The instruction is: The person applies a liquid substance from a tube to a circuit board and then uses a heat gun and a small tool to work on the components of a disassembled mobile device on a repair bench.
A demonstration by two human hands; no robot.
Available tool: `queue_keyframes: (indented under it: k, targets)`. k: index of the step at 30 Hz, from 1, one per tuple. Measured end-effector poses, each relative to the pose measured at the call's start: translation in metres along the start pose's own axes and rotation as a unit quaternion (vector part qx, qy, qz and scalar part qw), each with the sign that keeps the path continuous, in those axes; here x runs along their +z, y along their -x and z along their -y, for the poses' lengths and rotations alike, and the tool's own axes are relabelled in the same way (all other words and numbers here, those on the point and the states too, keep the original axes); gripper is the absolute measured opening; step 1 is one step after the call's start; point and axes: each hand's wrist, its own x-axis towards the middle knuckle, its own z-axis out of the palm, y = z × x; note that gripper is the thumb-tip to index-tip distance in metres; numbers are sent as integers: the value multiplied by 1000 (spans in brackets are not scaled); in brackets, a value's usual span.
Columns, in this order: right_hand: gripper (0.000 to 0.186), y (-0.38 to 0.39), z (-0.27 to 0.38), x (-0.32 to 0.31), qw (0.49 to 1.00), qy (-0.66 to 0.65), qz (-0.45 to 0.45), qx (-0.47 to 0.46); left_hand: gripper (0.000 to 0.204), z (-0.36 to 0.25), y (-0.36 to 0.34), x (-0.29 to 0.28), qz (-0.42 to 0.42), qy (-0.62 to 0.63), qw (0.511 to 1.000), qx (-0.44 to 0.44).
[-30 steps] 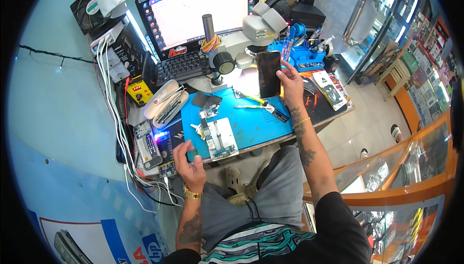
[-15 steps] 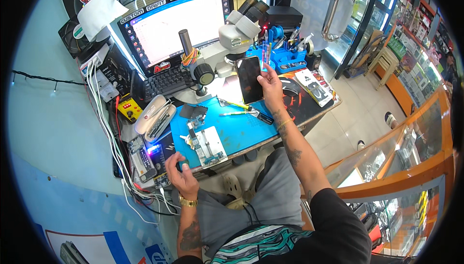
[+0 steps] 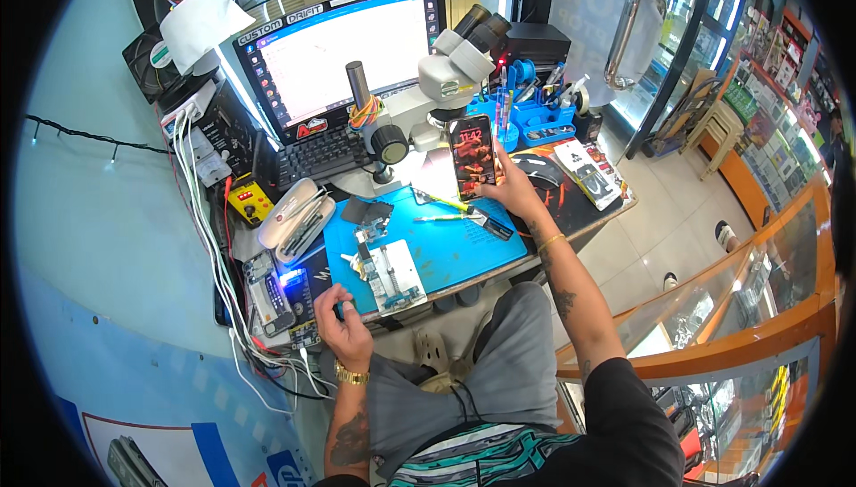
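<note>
My right hand [image 3: 515,185] grips a smartphone [image 3: 473,155] upright above the far right part of the blue work mat [image 3: 446,264]. Its screen is lit, with a reddish picture on it. Empty and loosely curled, my left hand [image 3: 346,331] hovers by the desk's front edge, its thumb and fingers apart. Close to that hand, a metal board holder [image 3: 390,275] rests on the mat's front left. Pen-like tools with yellow parts [image 3: 446,218] and a black-handled tool [image 3: 492,224] lie below the phone.
A microscope [image 3: 446,81] stands behind the phone, before a monitor [image 3: 348,50] and keyboard [image 3: 321,159]. An open case of tools [image 3: 299,219], an opened phone body [image 3: 267,291] and white cables [image 3: 201,210] crowd the left. On the right are a mouse [image 3: 539,170], a boxed item [image 3: 587,170] and a blue organiser [image 3: 544,121].
The phone's screen has gone from dark to lit, and my right thumb now reaches over its lower part. The whole view has shifted slightly; my left hand stays near the desk edge.
</note>
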Motion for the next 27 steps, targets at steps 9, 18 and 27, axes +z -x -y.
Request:
queue_keyframes:
  k: [9, 18, 27]
  targets:
    - [49, -6, -9, 5, 994, -55, -61, 78, 35, -3, -1, 2, -12, -14, 1000, -3]
    - [42, -10, 6, 7, 978, -171, -45, 108, 36, -2, 0, 1, -15, -5, 1000, -5]
    - [32, -12, 6, 8, 984, -96, -59, 136, 36, -3, 0, 2, -8, -12, 1000, -5]
